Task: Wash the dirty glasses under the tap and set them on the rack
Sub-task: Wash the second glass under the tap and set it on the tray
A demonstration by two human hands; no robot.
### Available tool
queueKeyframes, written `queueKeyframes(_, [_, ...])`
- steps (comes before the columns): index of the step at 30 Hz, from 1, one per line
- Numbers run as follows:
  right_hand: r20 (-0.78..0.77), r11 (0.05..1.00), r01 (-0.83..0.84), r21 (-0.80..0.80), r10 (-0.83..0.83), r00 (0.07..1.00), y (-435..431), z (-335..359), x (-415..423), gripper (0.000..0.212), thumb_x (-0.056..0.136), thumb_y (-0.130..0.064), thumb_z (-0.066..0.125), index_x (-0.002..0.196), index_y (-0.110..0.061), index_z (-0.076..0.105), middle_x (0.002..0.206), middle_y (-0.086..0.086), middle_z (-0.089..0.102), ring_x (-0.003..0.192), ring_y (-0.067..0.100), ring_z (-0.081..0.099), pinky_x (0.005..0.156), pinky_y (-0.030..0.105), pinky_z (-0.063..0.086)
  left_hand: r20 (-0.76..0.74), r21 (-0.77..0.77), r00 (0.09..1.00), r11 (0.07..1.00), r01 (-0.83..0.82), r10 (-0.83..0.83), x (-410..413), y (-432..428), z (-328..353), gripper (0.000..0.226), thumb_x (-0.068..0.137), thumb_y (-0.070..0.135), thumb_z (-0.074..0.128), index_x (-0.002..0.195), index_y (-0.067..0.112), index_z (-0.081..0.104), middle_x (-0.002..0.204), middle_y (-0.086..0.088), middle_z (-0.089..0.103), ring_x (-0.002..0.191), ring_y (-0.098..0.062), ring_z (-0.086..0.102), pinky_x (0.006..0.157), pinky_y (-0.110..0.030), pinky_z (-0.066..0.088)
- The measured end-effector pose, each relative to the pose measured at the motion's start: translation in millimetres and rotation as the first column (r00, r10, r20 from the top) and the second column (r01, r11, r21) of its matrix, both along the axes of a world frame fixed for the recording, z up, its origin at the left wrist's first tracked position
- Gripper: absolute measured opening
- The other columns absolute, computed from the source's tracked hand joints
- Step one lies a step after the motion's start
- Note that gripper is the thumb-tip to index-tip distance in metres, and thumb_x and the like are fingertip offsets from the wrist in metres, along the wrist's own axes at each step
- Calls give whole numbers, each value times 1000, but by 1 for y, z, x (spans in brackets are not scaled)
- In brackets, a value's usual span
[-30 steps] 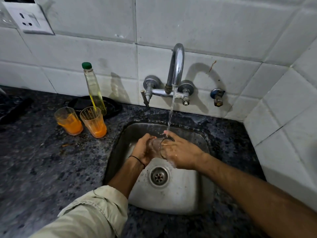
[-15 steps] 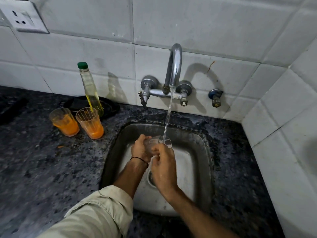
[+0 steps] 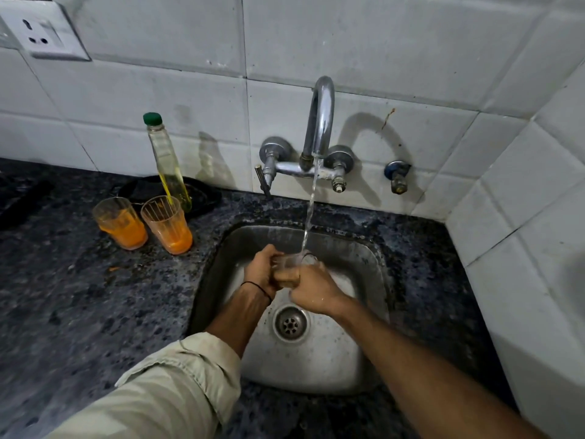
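Note:
A clear glass point(image 3: 287, 270) is held over the steel sink point(image 3: 373, 267), under the running stream from the chrome tap point(image 3: 320, 122). My left hand point(image 3: 261, 270) grips its left side. My right hand point(image 3: 311, 288) wraps round its right side, fingers curled against the wall. Water falls into the glass mouth. Two dirty glasses with orange residue stand on the counter to the left: one point(image 3: 119, 222) further left, the other point(image 3: 167, 224) nearer the sink. No rack is in view.
A tall oil bottle point(image 3: 166, 161) with a green cap stands behind the two glasses, on a dark cloth point(image 3: 202, 194). The dark speckled stone counter point(image 3: 79, 296) surrounds the sink. A drain point(image 3: 290, 324) sits in the basin. White tiled walls close in behind and on the right.
My right hand has shifted round the glass, from over the rim to the near side and now to the right side. The glass stays under the stream; my left hand keeps its grip.

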State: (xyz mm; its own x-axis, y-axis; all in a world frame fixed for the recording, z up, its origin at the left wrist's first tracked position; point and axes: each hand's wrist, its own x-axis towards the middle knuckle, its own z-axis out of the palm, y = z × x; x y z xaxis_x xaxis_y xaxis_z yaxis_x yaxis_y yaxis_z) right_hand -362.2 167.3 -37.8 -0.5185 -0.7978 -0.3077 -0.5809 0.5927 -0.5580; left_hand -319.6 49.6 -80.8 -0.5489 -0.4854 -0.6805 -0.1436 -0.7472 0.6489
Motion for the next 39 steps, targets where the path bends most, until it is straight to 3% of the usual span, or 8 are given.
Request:
queueKeyframes(6, [480, 542, 755, -368, -584, 654, -20, -4, 60, 27, 83, 3, 55, 87, -20, 69, 90, -4, 69, 85, 14, 63, 69, 24, 51, 1, 1, 989, 989, -146, 146, 1, 5, -7, 20, 86, 20, 58, 70, 9, 65, 64, -7, 62, 55, -19, 58, 48, -23, 48])
queueKeyframes(10, [-146, 838, 70, -542, -176, 974, 22, -21, 38, 33, 74, 7, 58, 97, -15, 68, 104, 0, 68, 99, 15, 61, 85, 29, 53, -22, 150, 993, 982, -111, 116, 6, -1, -5, 30, 95, 32, 50, 74, 12, 58, 84, -13, 64, 75, -26, 64, 71, -36, 55])
queueKeyframes(15, [-666, 736, -666, 124, 559, 494, 47, 9, -25, 51, 83, -21, 33, 117, -14, 71, 122, 7, 70, 120, 26, 63, 109, 52, 43, -23, 224, 993, 967, 120, -117, 11, 4, -2, 46, 96, 43, 47, 101, 2, 65, 102, -20, 70, 96, -34, 66, 89, -45, 53])
queueKeyframes(20, [-376, 857, -393, 334, 503, 778, 11, 14, -16, 38, 69, -32, 49, 103, -26, 65, 111, -4, 67, 115, 21, 55, 106, 42, 42, 7, 140, 998, 988, 63, -65, 5, 14, 1, 34, 97, 31, 48, 71, 11, 58, 61, -10, 66, 55, -23, 64, 55, -31, 54])
queueKeyframes(23, [143, 992, -84, -98, 98, 985, 7, 11, 3, 32, 70, -12, 56, 95, -26, 70, 96, -7, 70, 97, 16, 64, 93, 40, 52, 48, 20, 998, 999, -42, 41, 7, 11, -4, 26, 91, 28, 54, 71, 12, 58, 64, -8, 60, 44, -17, 59, 43, -24, 48])
queueKeyframes(26, [767, 831, 523, -188, -208, 607, 1, 26, 25, 53, 77, 17, 50, 118, -10, 71, 109, 2, 74, 92, 11, 67, 69, 11, 53, 48, -90, 984, 982, -165, 169, 5, 14, -4, 23, 88, 17, 61, 67, 8, 64, 60, -7, 62, 46, -15, 59, 49, -25, 49])
queueKeyframes(31, [865, 359, 931, -68, -443, 234, -1, 16, 64, 25, 86, 8, 60, 95, -13, 71, 83, 0, 73, 77, 13, 65, 60, 18, 48, 94, -213, 970, 956, -203, 226, 10, 11, -2, 18, 77, 14, 67, 59, 10, 71, 68, -11, 69, 69, -26, 64, 70, -42, 56])
queueKeyframes(39, [171, 866, 267, -423, -213, 962, 18, 6, 39, 10, 92, -22, 67, 99, -26, 73, 99, -10, 74, 100, 6, 65, 98, 36, 51, 44, 45, 991, 991, -129, 127, 22, 10, 6, 26, 93, 26, 55, 86, 3, 65, 85, -17, 65, 65, -27, 63, 58, -33, 53])
